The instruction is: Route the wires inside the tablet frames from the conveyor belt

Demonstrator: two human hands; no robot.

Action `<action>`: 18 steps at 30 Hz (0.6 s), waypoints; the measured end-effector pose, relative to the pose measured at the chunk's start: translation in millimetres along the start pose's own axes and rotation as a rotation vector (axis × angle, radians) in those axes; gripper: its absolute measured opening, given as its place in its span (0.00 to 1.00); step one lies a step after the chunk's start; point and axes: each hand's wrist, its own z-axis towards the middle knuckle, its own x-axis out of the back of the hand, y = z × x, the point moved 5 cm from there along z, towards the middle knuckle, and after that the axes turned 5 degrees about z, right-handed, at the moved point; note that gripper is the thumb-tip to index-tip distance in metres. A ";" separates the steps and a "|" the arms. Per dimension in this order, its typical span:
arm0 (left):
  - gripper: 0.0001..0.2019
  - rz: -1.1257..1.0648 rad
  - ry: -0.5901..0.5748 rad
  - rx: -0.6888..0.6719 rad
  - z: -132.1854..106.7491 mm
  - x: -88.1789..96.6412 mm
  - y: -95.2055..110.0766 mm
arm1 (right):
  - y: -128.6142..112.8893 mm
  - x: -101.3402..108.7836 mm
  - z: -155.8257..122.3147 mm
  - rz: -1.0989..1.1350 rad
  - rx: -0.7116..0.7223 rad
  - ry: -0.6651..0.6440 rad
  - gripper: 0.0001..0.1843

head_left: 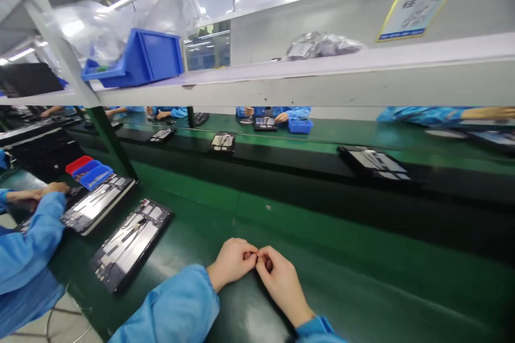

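To the right of the hands (279, 278), the desk (382, 305) offers a broad open way, and room also runs on the far side up to the black strip (281, 174). On the left, an opened device (132, 241) blocks a low sideways pass, with a second device (98, 203), a co-worker's sleeve (46, 228) and a post (112, 142) beyond it. The white shelf (306, 83) bars the far side higher up, with a gap beneath.

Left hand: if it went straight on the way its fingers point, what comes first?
Likely the right hand; the left hand seems to touch it at the fingertips, though anything tiny between them can't be made out.
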 end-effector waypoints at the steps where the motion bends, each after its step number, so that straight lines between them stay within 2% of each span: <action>1: 0.11 0.011 -0.003 -0.001 -0.2 0.0 -0.3 | -0.4 0.1 0.4 0.000 0.005 0.000 0.08; 10: 0.09 0.054 -0.029 0.002 2.3 -1.8 -7.3 | -2.3 -1.3 4.9 0.012 -0.002 0.008 0.09; 14: 0.12 -0.022 -0.028 0.033 -0.4 3.3 -1.9 | -15.8 2.2 3.0 0.002 -0.035 0.011 0.09; 16: 0.13 -0.082 -0.035 0.007 -7.7 3.9 0.6 | -24.3 5.9 -3.7 -0.044 -0.063 0.047 0.08; 18: 0.12 -0.142 -0.031 -0.008 -14.0 1.2 -6.9 | -27.6 4.3 -10.7 -0.109 -0.076 0.066 0.08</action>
